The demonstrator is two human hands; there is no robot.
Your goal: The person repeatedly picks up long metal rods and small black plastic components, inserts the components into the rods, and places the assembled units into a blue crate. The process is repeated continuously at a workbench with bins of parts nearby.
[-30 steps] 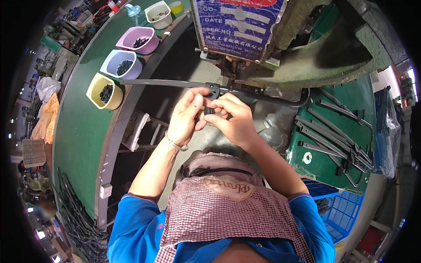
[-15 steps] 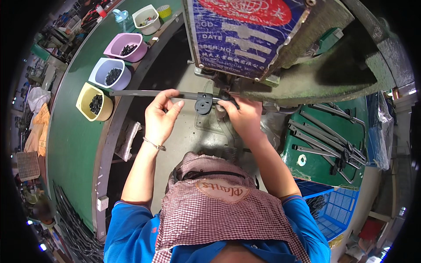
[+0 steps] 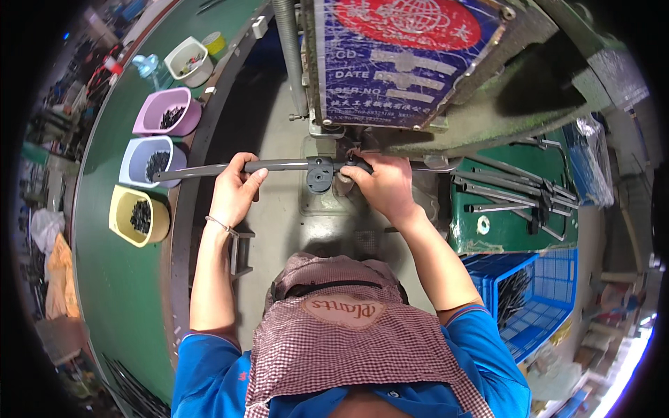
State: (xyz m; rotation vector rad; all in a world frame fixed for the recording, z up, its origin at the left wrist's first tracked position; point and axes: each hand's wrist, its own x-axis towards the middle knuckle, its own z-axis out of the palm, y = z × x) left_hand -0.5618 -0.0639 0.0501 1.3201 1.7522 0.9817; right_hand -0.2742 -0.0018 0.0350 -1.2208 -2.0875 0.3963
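Bracket (image 3: pixel 320 180): We find this black, round-ended piece seated on the dark tube (image 3: pixel 282 166), its rounded end toward the checked apron (image 3: pixel 313 355). We judge placement done; fastening we cannot confirm, so that point is left open.
Right hand (image 3: pixel 385 187): Just right of the bracket, thumb pressed against the tube, fingers hidden behind; we judge the tube pinched.
Left hand (image 3: pixel 232 195): Left of the bracket and apart from it, thumb and fingers closed about the tube. The bracket thus lies between both grips, nearer the right.
Machine (image 3: pixel 481 136): Just beyond the bracket, bearing a blue-and-red plate (image 3: pixel 390 73); contact with the bracket we cannot tell.
Right table (image 3: pixel 505 240): Right of the bracket, carrying bent frames (image 3: pixel 503 188).
Blue crate (image 3: pixel 481 272): Right of the bracket, nearer the apron, with dark pieces (image 3: pixel 513 296) inside.
Tubs: Left of the bracket, yellow tub (image 3: pixel 122 203), blue tub (image 3: pixel 131 166) and pink tub (image 3: pixel 188 124) hold loose black parts, which we judge unused stock.
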